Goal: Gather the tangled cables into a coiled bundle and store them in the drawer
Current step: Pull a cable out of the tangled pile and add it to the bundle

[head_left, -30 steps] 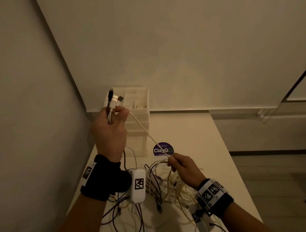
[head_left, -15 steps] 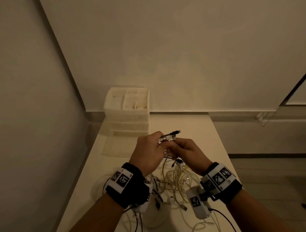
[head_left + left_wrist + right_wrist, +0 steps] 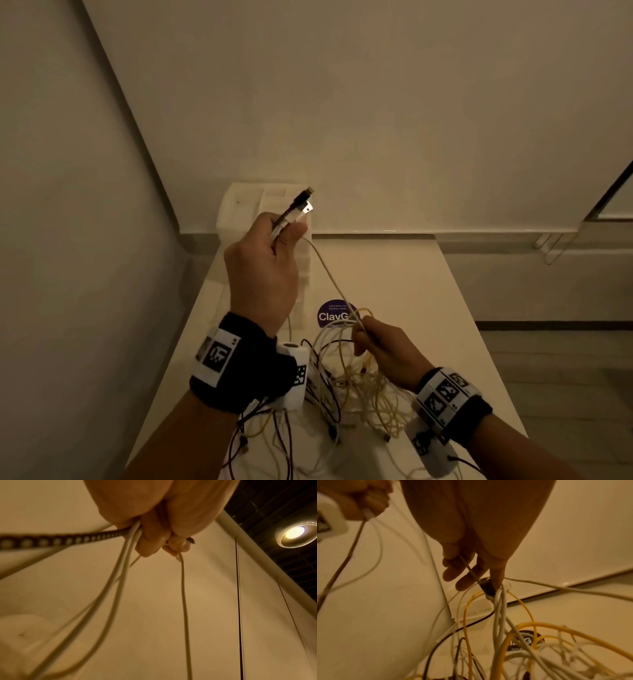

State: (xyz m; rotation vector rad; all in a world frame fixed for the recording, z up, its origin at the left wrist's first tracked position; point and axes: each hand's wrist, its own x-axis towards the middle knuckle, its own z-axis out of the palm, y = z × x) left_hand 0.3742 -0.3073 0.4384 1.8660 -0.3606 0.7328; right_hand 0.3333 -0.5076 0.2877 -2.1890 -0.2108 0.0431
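We have most of the tangled cables (image 3: 356, 387) lying in a loose heap of yellow, white and dark strands on the tabletop (image 3: 404, 274), between our two wrists. Our left hand (image 3: 263, 270) is raised above the heap, fingers curled round several cable ends, whose plugs (image 3: 301, 205) stick out above the fist. One pale cable (image 3: 329, 274) runs taut from that fist down to our right hand (image 3: 383, 353), which pinches it, among other strands, just above the pile. The drawer unit (image 3: 239, 212) stands at the far left of the tabletop, partly hidden behind the raised hand; whether a drawer is open we cannot tell.

We judge the risk to be in the pull: if we draw this line while it is threaded through the others, knots may tighten, or the whole heap may drag toward the edge. The plugs could also slip from the left fist and drop back into the tangle.
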